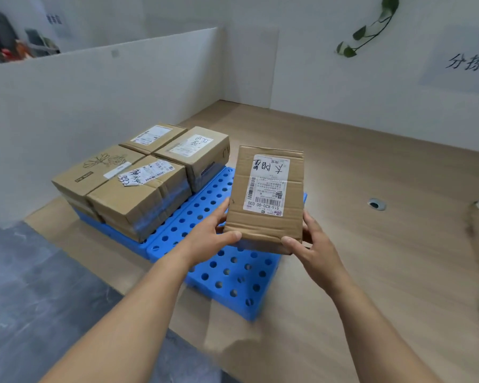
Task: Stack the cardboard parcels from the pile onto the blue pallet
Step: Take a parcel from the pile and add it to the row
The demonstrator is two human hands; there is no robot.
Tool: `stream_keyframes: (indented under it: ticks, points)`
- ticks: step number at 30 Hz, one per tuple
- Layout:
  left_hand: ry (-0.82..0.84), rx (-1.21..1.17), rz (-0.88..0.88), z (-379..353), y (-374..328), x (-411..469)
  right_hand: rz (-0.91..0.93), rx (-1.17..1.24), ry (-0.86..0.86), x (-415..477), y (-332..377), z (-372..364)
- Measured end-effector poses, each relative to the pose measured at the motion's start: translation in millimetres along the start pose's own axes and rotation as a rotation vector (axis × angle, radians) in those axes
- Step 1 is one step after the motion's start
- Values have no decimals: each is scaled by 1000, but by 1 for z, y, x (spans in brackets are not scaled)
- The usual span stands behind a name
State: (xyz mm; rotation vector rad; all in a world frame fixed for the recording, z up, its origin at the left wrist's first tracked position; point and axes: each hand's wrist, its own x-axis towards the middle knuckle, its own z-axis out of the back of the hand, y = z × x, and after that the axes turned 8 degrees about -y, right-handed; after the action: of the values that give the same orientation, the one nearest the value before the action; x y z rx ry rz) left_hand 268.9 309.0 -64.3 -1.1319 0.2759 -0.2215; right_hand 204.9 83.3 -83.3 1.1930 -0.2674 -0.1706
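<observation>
Brown cardboard parcel (266,194) is gripped by left hand (209,240) and right hand (314,246), likely for squaring at right edge of holey blue pallet (233,275).

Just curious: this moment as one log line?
parcel held over blue pallet | left hand grips | right hand grips | stacked parcels far left

White partition walls (94,87) enclose a wooden platform (371,189) — grey floor (25,286) beside it.
</observation>
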Motion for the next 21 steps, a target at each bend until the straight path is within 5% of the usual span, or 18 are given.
stream_keyframes:
  ticks: [11,21]
  points:
    - [-32,66,54,20,20,57,-133,-91,-22,46,-4,-41]
    - [133,261,62,49,32,114,-328,-146,-128,69,7,-80]
